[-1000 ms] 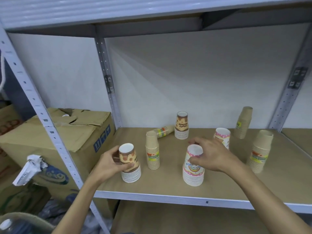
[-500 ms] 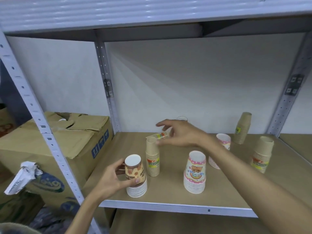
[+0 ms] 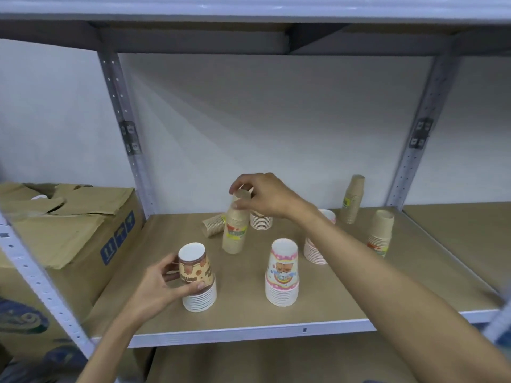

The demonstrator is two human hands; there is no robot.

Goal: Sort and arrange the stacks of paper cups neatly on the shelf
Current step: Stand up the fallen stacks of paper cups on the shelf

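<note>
Several upside-down cup stacks stand on the brown shelf board [image 3: 345,294]. My left hand [image 3: 154,288] grips the brown-patterned stack [image 3: 197,280] near the front left edge. My right hand [image 3: 262,196] reaches to the back and pinches the top of a plain kraft stack [image 3: 235,230] with a yellow-green label, which tilts slightly. Behind that hand a second brown-patterned stack [image 3: 261,222] is mostly hidden. A pink bear stack [image 3: 282,273] stands at front centre. Another pink stack [image 3: 315,250] sits partly behind my right forearm.
A kraft stack [image 3: 214,223] lies on its side at the back. Two more kraft stacks stand at the right, one [image 3: 351,199] by the wall and one [image 3: 381,233] nearer. A torn cardboard box [image 3: 69,228] fills the left bay. Grey uprights [image 3: 127,134] frame the shelf.
My right hand left the pink bear stack, reached toward the back and took hold of the top of the kraft stack. My left hand stayed on the brown-patterned stack.
</note>
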